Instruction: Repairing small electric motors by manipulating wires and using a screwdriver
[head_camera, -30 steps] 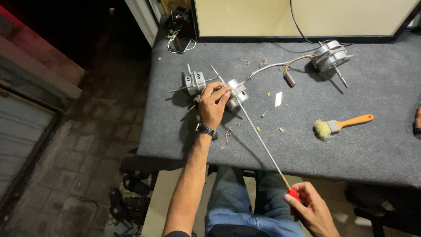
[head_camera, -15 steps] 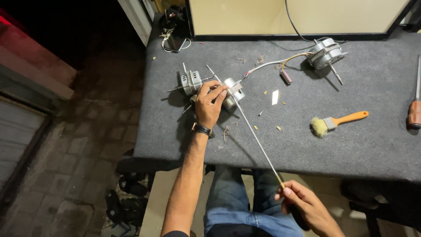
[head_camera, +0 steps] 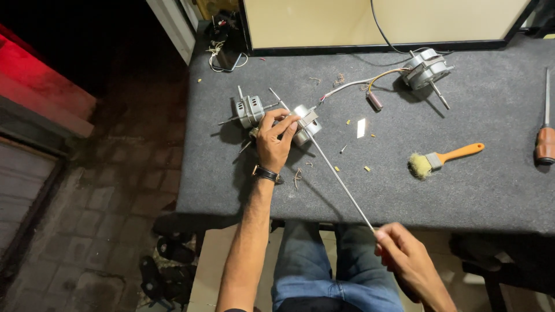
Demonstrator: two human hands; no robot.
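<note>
The right hand (head_camera: 404, 254) closes over the near end of the long screwdriver (head_camera: 338, 179), hiding its handle. The left hand (head_camera: 276, 138) covers part of the small motor (head_camera: 306, 124), and the tool's tip cannot be made out there. A second screwdriver (head_camera: 544, 136) lies at the right edge of the bench (head_camera: 462, 196), its handle partly cut off. Items under the bench are too dark to identify.

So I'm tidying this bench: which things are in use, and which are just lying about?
In use:
left hand on small motor
right hand holding long screwdriver

Lying about:
second motor part
wired motor
brush
brown-handled screwdriver
</note>
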